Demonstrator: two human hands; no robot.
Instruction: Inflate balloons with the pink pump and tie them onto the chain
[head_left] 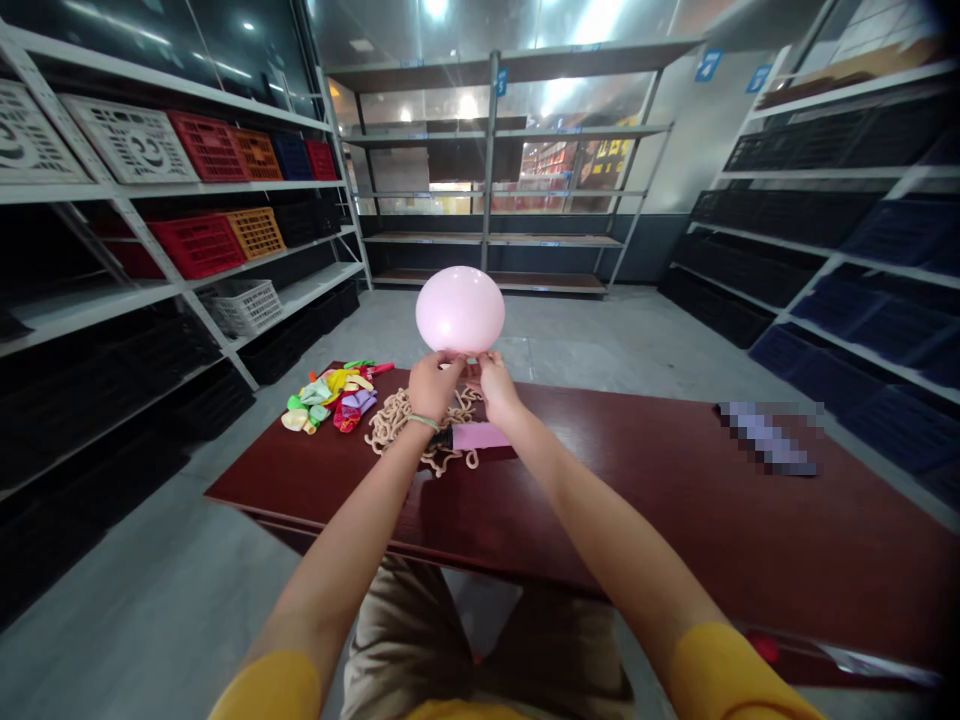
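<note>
The fingers of the left hand [433,388] and right hand [497,388] are pinched together at the underside of a pink balloon [460,308]; the neck is largely hidden behind the fingertips, so exactly how each finger grips it is hard to tell. The balloon, inflated and round, is held up just above the middle of the frame, over the far edge of a dark red-brown table [615,480].

Below the hands, near the centre, lies a loose heap of tan, cord-like pieces [386,425]. A pink tool [480,436] with a black end lies across the heap's near side, partly behind the forearms. Just left of the heap, deflated balloons [322,395] in yellow, green, purple and red are bunched together. A green band [424,422] circles the left wrist. Towards the right of the frame, a blurred-out dark item [769,440] lies on the table.

Farther out, a left rack [322,277] carries crates, among them a red crate [199,246] and a white basket [244,306]. A back rack [490,160] stands at the top centre, and a right rack [814,283] holding dark crates fills the right side.
</note>
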